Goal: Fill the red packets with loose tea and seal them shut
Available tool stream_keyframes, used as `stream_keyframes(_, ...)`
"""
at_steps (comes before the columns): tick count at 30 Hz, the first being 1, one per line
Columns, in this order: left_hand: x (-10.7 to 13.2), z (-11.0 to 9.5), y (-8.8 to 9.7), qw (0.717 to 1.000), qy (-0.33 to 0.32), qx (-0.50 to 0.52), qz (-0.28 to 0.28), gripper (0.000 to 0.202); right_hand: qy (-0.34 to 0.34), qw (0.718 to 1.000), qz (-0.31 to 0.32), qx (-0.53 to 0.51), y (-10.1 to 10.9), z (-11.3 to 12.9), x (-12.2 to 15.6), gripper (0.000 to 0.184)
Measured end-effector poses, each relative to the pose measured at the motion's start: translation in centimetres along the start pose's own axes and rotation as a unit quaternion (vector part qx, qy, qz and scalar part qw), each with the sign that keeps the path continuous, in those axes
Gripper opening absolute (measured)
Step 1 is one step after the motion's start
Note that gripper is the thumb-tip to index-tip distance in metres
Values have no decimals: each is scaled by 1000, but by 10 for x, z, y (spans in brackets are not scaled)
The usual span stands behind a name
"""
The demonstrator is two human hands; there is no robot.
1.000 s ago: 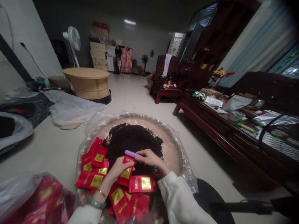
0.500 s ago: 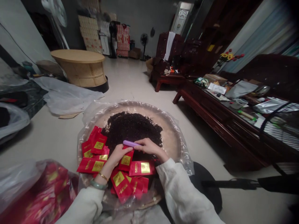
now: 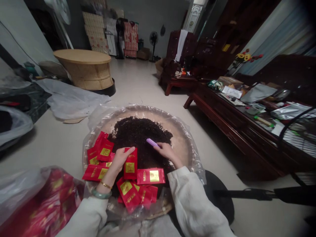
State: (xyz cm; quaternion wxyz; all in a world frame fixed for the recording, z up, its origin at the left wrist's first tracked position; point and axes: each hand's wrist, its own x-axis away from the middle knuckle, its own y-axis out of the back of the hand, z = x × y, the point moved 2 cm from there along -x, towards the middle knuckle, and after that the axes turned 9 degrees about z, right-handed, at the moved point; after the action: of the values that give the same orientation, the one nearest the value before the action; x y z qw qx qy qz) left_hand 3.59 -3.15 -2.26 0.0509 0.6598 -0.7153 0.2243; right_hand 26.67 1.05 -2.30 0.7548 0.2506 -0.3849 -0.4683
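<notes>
A round tray (image 3: 184,144) lined with clear plastic holds a heap of dark loose tea leaves (image 3: 139,133). Several red packets with gold labels (image 3: 98,164) lie along its near and left side. My left hand (image 3: 120,158) holds one red packet (image 3: 130,164) upright at the near edge of the heap. My right hand (image 3: 168,152) grips a small purple scoop (image 3: 151,142) over the tea, a little to the right of the packet.
A plastic bag of red packets (image 3: 37,200) sits at the near left. A round bamboo basket (image 3: 85,67) and plastic sheets (image 3: 74,102) lie on the floor to the left. A long dark wooden table (image 3: 237,121) with clutter runs along the right. A black stand (image 3: 247,194) lies near right.
My right hand has drawn the purple scoop to the right, away from the packet's mouth. My left hand has straightened the packet. The camera tilted down slightly.
</notes>
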Motion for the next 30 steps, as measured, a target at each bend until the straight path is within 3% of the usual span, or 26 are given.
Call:
stream_keyframes(6, 11, 12, -9, 999, -45, -25, 9, 35, -42, 997, 13, 65, -8, -12, -3, 38)
stream_keyframes(9, 14, 21, -17, 996, -57, -62, 23, 31, -37, 995, 12, 91, -6, -11, -4, 31)
stream_keyframes(16, 43, 43, -29, 975, -110, -188, 42, 37, 45, 993, -46, 98, 15, 12, 10, 30)
stream_keyframes(20, 72, 63, -27, 923, -172, -338, 65, 28, 102, 989, -55, 86, 21, 35, 21, 31)
stream_keyframes(25, 89, 76, -27, 815, -278, -503, 72, 28, 159, 982, -26, 100, 8, 63, 24, 29)
stream_keyframes(28, 89, 73, -26, 768, -268, -577, 72, 23, 192, 974, 11, 120, -6, 79, 25, 30)
stream_keyframes(30, 88, 69, -24, 757, -239, -602, 80, 16, 211, 967, 37, 137, -16, 88, 26, 31)
